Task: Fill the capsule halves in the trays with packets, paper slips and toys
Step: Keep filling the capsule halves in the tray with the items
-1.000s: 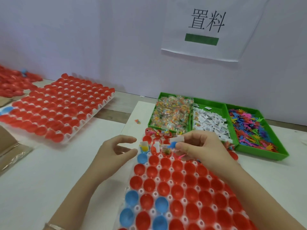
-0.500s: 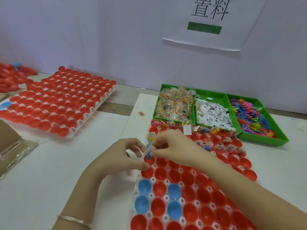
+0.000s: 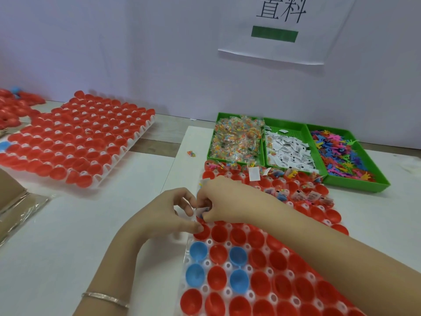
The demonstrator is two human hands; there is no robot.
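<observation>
A white tray (image 3: 186,258) of open red and blue capsule halves lies in front of me. Its far rows hold packets, paper slips and toys; the near halves (image 3: 257,258) are bare inside. My right hand (image 3: 225,201) pinches a small white paper slip (image 3: 202,210) with a bit of blue beside it over a capsule half at the tray's left edge. My left hand (image 3: 168,213) is right beside it, fingers curled, thumb tip on the rim of a red half; whether it grips the slip too is unclear.
A green three-compartment bin (image 3: 355,185) behind the tray holds clear candy packets (image 3: 237,142), white slips (image 3: 289,151) and coloured toys (image 3: 339,156). A second tray of red capsules (image 3: 75,142) lies at the left, with loose red capsules (image 3: 13,108) behind and a cardboard box (image 3: 13,201) near the left edge.
My right hand came down from in front of the green bin to the tray's left edge with the slip. My left hand closed in to meet it.
</observation>
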